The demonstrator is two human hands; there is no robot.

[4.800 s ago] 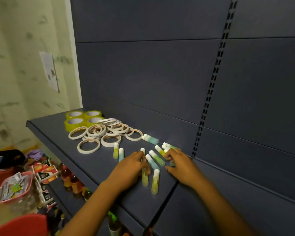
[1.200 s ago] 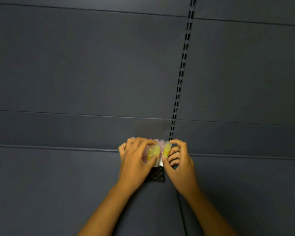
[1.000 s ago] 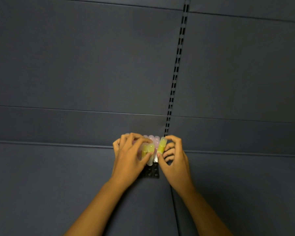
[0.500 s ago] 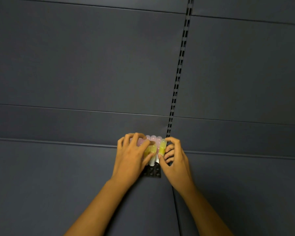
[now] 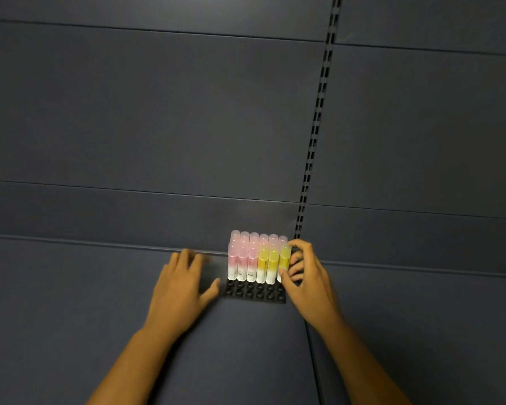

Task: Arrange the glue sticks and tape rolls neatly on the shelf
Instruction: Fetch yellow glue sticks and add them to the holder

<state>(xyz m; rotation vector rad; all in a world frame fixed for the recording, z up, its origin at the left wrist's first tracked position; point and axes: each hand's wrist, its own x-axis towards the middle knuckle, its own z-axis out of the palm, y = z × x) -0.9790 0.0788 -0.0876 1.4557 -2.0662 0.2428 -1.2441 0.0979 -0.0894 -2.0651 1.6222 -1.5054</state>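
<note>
Most of the view is filled by the dark grey back panel [image 5: 158, 112], with the black tray taken as landmark. A slotted upright strip [image 5: 316, 124] is seen in the panel, running up from just behind the tray's right rear corner. The grey shelf [image 5: 70, 317] is seen below the panel; the tray is set on it, close against the panel. A seam in the shelf is seen running toward the camera from near the tray's front right corner.

The left hand [image 5: 181, 287] is laid flat on the shelf just left of the tray, fingers spread, released, nothing gripped; its thumb tip is seen near the tray's front left corner, contact cannot be told. The right hand [image 5: 307, 282] is placed at the tray's right side, thumb and fingers closed round the rightmost yellow glue stick [image 5: 284, 260].

The black tray [image 5: 254, 293] is seen with rows of round sockets exposed along its front. The glue sticks [image 5: 254, 258] are stood upright in the tray's rear rows, packed side by side, frosted caps up. In the front filled row, three pink sticks [image 5: 241, 263] are seen on the tray's left half and three yellow on its right half. More sticks are seen behind; only their pinkish caps show.
</note>
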